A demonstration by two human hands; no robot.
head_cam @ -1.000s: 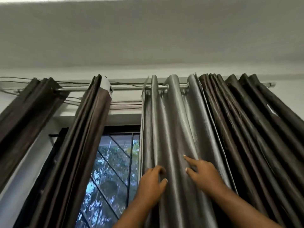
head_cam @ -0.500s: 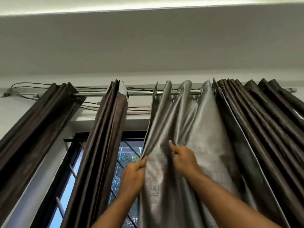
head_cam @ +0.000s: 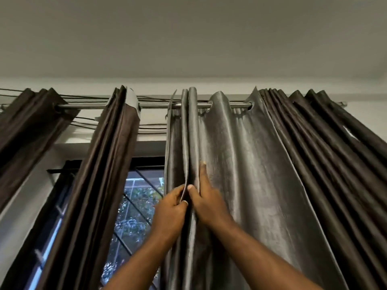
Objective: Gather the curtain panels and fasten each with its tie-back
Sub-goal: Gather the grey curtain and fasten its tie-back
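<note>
The left hand (head_cam: pixel 170 208) pinches the leading edge of the grey curtain panel (head_cam: pixel 240 164) between thumb and curled fingers, holding that edge as the first pleat. Touching it on the right, the right hand (head_cam: pixel 206 197) clamps the next fold: its thumb presses the fabric toward the left hand while the index finger lies straight up along the crease, apparently to keep the fold sharp. Whether its remaining fingers wrap behind the cloth is hidden, so the grip is judged from the thumb alone. Together the hands squeeze two narrow pleats, which run straight up from the fingers to the curtain rod (head_cam: pixel 155 105). To the right of the hands the same panel hangs wide and flat, so most of it is not yet gathered. Further right hang dark pleats (head_cam: pixel 324 153), already bunched close. Left of the hands, across a gap showing the window grille (head_cam: pixel 136 206), a dark brown panel (head_cam: pixel 100 164) hangs gathered tight, and another slants away beyond it. Cables (head_cam: pixel 150 128) run along the wall behind the rod. No tie-back is in view, so fastening looks some way off; folding the flat stretch toward the pinched pleats comes first.
</note>
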